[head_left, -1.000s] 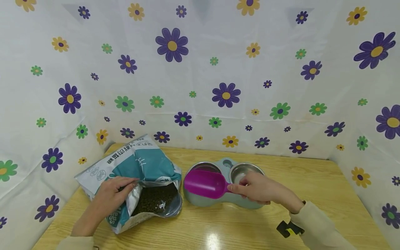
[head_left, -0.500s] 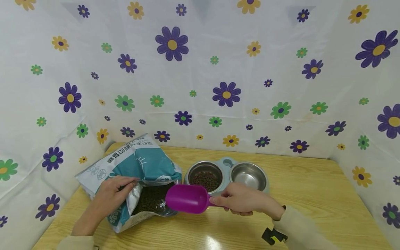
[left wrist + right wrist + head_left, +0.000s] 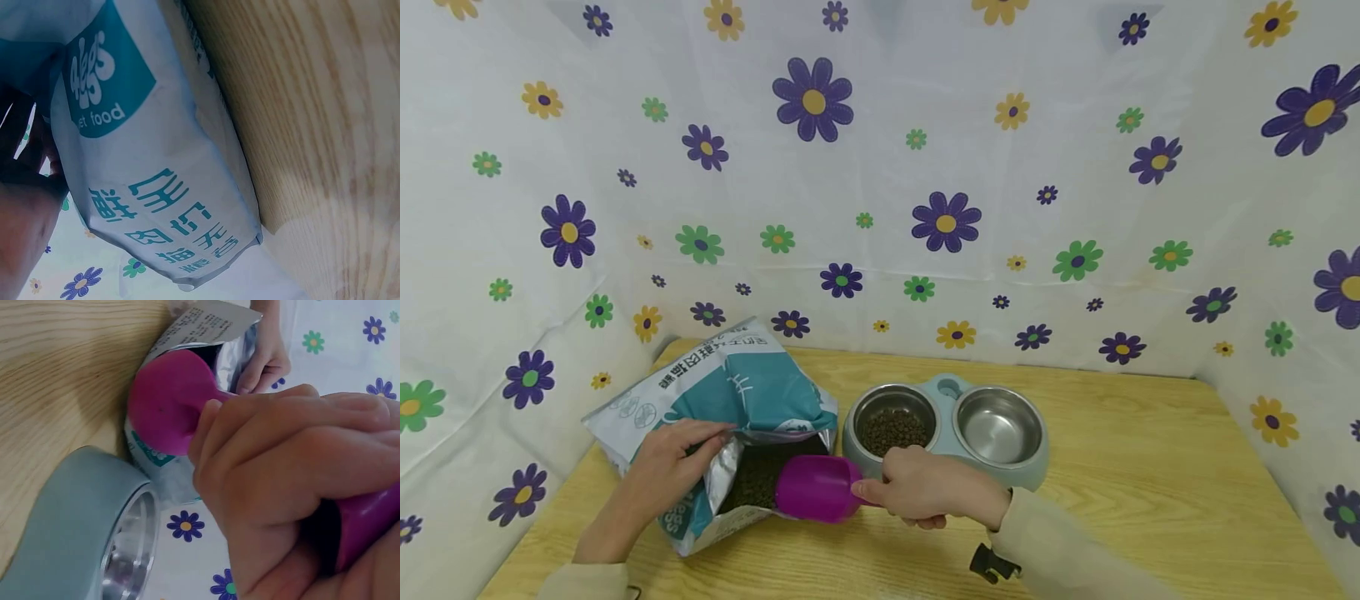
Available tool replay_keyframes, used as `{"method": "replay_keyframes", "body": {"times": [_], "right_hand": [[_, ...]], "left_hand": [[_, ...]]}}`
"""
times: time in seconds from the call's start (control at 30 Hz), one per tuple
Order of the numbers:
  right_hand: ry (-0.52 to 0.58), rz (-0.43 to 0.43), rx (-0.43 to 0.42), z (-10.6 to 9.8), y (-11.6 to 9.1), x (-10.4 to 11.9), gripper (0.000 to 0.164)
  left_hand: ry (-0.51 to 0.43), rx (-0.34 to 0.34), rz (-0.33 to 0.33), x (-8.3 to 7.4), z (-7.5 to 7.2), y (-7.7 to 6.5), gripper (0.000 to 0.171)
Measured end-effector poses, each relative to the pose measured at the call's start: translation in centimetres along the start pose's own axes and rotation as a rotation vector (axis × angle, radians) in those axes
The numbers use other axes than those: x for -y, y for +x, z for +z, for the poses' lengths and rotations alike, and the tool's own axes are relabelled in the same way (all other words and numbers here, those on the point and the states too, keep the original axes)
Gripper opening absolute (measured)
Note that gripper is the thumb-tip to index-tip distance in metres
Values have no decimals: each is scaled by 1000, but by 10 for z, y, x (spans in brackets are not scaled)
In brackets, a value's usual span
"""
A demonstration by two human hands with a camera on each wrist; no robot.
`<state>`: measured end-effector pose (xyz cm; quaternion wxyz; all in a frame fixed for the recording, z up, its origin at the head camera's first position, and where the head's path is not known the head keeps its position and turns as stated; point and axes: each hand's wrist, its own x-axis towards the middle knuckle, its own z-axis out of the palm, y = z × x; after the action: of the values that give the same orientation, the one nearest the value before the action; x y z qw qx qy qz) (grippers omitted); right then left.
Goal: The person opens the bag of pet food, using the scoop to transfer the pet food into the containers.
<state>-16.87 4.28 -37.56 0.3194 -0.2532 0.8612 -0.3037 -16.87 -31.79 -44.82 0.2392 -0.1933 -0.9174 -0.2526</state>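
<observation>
A teal and white pet food bag lies on its side, its mouth facing the front right and brown kibble inside. My left hand pinches the upper edge of that mouth between thumb and fingers. In my right hand is the handle of a magenta scoop; its front end reaches into the bag's mouth. From the right wrist view, the fingers curl round the handle and the scoop's back covers part of the opening. Whether kibble lies in the scoop cannot be told.
Right of the bag stands a blue-grey double feeder. Its left steel bowl holds some kibble, while the right steel bowl shows bare metal. A flowered cloth hangs behind the wooden table.
My right hand has carried the scoop leftward and down from above the feeder's left bowl into the bag's mouth, uncovering both bowls. The left hand has stayed on the bag.
</observation>
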Motion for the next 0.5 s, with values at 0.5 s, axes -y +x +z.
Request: {"method": "replay_keyframes", "body": {"times": [0.5], "right_hand": [[138, 128, 44, 1, 26, 16, 57]], "left_hand": [[24, 14, -21, -1, 0, 1, 24]]}}
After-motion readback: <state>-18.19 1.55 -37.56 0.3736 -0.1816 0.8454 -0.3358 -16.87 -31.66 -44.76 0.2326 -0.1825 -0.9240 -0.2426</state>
